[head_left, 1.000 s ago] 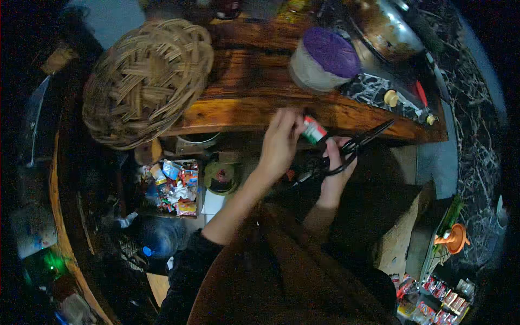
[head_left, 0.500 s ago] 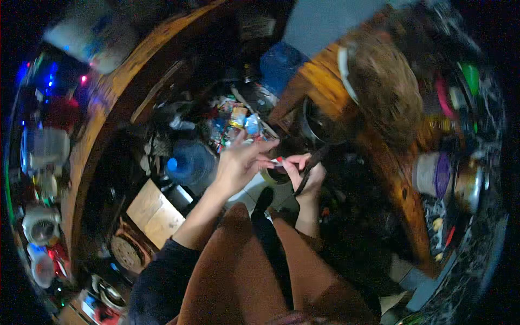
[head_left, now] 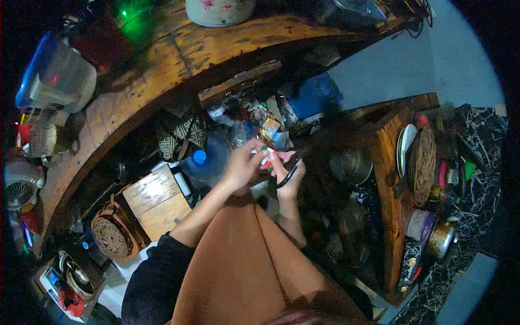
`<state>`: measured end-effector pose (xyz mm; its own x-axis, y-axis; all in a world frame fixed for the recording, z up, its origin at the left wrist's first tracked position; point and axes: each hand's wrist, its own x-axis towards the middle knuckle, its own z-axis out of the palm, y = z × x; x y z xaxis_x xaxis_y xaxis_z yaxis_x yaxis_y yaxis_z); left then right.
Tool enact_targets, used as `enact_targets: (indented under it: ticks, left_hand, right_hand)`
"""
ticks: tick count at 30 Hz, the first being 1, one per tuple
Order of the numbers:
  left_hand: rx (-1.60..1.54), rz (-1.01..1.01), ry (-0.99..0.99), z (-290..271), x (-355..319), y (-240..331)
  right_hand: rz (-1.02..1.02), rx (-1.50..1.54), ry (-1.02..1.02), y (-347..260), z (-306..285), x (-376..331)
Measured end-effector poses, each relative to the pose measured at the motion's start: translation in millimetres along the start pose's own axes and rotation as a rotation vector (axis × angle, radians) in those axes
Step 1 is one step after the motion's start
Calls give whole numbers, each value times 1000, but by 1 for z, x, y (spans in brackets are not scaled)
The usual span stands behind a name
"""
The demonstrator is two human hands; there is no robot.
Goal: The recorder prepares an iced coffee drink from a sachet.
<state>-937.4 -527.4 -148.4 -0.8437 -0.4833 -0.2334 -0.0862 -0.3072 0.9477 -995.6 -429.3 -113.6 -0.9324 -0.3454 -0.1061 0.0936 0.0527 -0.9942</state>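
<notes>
A small red, white and green packet (head_left: 266,157) is between my two hands at the middle of the head view. My left hand (head_left: 242,167) is closed, pinching the packet's left side with thumb and fingers. On its other side, my right hand (head_left: 290,179) also pinches it. A slim black tool (head_left: 291,172) lies across my right palm, held there by the fingers; its kind cannot be made out. Just beyond my hands is a pile of crumpled wrappers (head_left: 268,125). Left of the left hand stands a clear bottle-like container with a blue cap (head_left: 200,157).
A curved wooden counter (head_left: 157,59) runs along the far left, carrying a flowered white pot (head_left: 220,12) and a plastic container (head_left: 65,78). At right, a wooden shelf (head_left: 391,216) stands beside a woven basket (head_left: 424,165) and a metal pot (head_left: 441,241). A wooden stool (head_left: 155,199) is lower left.
The view has turned, so the surroundings have shifted. My left fingers, spread before, are now drawn in around the packet, which shows more of its colours. The black tool stays in my right hand.
</notes>
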Motion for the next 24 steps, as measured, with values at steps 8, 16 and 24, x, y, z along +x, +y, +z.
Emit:
enact_targets:
  ticks: [8, 16, 24]
  left_hand:
    - [-102, -103, 29, -27, 17, 7]
    - [-215, 5, -94, -8, 31, -1]
    - [-75, 72, -60, 29, 43, -8]
  right_hand:
    - [322, -473, -556, -9, -45, 1]
    - [193, -846, -826, -27, -56, 15]
    - [201, -676, -766, -24, -85, 37]
